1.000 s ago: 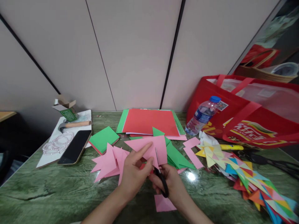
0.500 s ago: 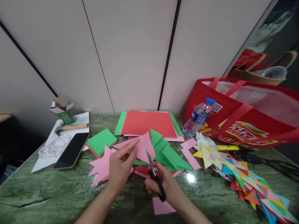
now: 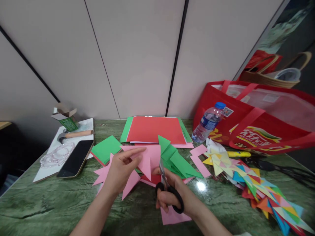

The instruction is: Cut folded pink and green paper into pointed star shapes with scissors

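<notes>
My left hand (image 3: 123, 168) pinches a folded pink paper (image 3: 154, 155), with its pointed flap hanging down. In my right hand (image 3: 176, 188) is a pair of scissors (image 3: 163, 175) with black handles, their blades pointing up beside the paper's right edge. I cannot tell whether the blades touch it. Beneath the hands lie pink pointed pieces (image 3: 131, 184), a bit of red paper (image 3: 154, 179) and folded green paper pieces (image 3: 176, 160). A pink square (image 3: 173, 216) lies on the table under my right wrist, partly covered by it.
A stack of coloured sheets (image 3: 156, 129) lies at the back. Left are a green paper pile (image 3: 108, 149), a phone (image 3: 76, 159), a hammer (image 3: 76, 134) and a small box (image 3: 66, 119). Right stand a water bottle (image 3: 209, 123), a red bag (image 3: 246, 118) and a multicoloured paper chain (image 3: 268, 190).
The held pink paper has turned, so its straight edge is now on top and its flap hangs down. My right hand has drawn the scissors slightly right and down, and their handles have spread.
</notes>
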Demonstrator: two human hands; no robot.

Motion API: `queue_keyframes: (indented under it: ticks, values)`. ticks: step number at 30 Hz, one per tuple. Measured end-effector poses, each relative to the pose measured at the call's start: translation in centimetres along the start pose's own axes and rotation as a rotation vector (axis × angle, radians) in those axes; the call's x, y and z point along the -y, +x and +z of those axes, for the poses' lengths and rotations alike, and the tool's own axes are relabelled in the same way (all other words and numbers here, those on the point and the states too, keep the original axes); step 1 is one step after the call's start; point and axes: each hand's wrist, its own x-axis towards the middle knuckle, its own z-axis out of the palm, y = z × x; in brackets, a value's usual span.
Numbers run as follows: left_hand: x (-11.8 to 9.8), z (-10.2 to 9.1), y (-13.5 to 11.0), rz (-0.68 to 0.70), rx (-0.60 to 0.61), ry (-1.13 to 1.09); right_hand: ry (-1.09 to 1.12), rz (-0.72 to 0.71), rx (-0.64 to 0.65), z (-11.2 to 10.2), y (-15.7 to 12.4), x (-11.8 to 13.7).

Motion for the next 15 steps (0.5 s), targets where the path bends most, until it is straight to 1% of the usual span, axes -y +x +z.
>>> queue_keyframes:
  ticks: [3,5,6,11,15]
  values:
    - [-0.6,0.2,-0.3,-0.149,0.115,-0.185,-0.076,0.025,0.019,-0.2,0.1,0.0]
    - [-1.0,0.5,-0.5,-0.21,0.144,-0.242,-0.11,0.028,0.004,-0.2,0.1,-0.2]
    - [-1.1,0.6,-0.6,-0.217,0.14,-0.254,-0.121,0.027,-0.01,-0.2,0.1,-0.4]
    - [-1.0,1.0,-0.8,-0.158,0.071,-0.244,-0.186,0.003,-0.083,-0.1,0.2,-1.0]
    - [-0.5,1.4,-1.0,-0.067,0.054,-0.102,-0.228,0.016,-0.108,0.3,0.2,-0.4]
